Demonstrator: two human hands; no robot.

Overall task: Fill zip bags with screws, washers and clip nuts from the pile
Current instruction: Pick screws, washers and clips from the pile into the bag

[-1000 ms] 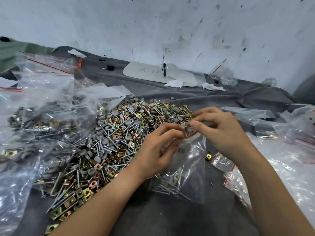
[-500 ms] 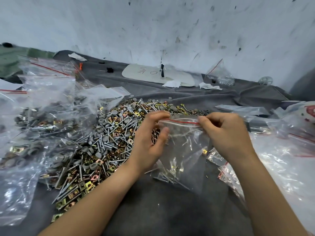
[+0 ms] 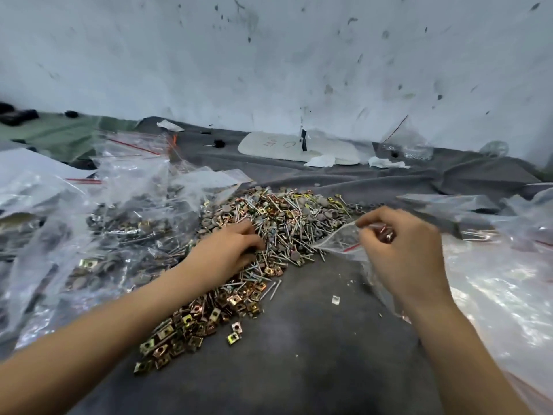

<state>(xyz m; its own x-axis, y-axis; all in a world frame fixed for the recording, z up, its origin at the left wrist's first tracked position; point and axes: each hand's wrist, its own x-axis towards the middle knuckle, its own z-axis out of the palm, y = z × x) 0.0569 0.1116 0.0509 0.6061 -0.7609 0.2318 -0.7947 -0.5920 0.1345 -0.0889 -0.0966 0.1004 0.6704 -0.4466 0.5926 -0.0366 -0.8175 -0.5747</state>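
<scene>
Reading from the left: filled clear plastic bags (image 3: 119, 211) of hardware lie heaped on the dark grey cloth (image 3: 314, 354). Just beside them, the left hand (image 3: 230, 248) rests on the mixed pile of silver screws, grey round washers and brass-coloured square clip nuts (image 3: 284, 223). Its fingers are bent, tips down among the screws; whether they clamp any part cannot be told. Clip nuts are thickest at the pile's near end.

At the pile's right edge, the small clear zip bag with a red seal strip (image 3: 341, 242) lies with its mouth toward the hardware. The right hand (image 3: 401, 253) pinches the bag's rim between thumb and forefinger. The other fingers are curled, and something small and shiny shows among them. A crinkled clear plastic sheet (image 3: 493, 289) lies further right.

Probable faults from this position:
- The mouth is held at one edge only. It may fall flat, and parts would spill onto the cloth.
- Tangled screws may drag extra pieces along, giving a wrong count.
- Screw points pushed in first may pierce the thin film.
- A slack pinch may let the loaded bag slip.
</scene>
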